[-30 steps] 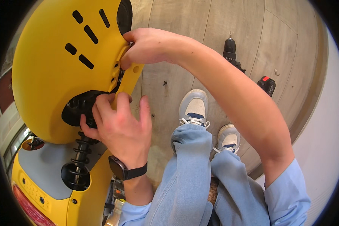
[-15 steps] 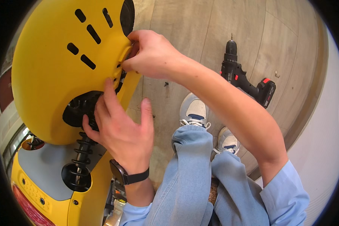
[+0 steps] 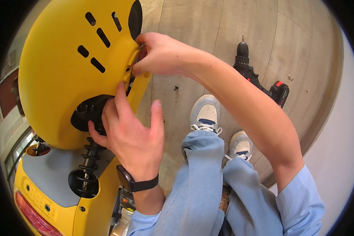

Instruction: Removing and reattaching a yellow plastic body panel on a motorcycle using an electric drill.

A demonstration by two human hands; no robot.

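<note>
A large rounded yellow plastic shell (image 3: 63, 78) with dark slots fills the left, part of a yellow vehicle body with a grey panel (image 3: 53, 177). My right hand (image 3: 157, 55) reaches across to the shell's right edge, thumb and index finger pinched around it at the seam; the inner fingertips are hidden. My left hand (image 3: 133, 129) has its fingers spread, index fingertip touching the shell just below the right hand. Its other fingers lie over a dark opening (image 3: 84, 114). A black coil-spring shock absorber (image 3: 90, 157) runs from beneath the shell into a round socket.
A black cordless drill (image 3: 247, 70) with red accents lies on the wood-look floor (image 3: 192, 23) to the right, partly behind my right forearm. A small dark screw (image 3: 176, 88) is on the floor near my shoe (image 3: 205, 112). A white wall (image 3: 338, 129) bounds the right side.
The whole scene has shifted slightly to the right in view. Both hands keep nearly the same places on the shell, and the right forearm now covers more of the drill.
</note>
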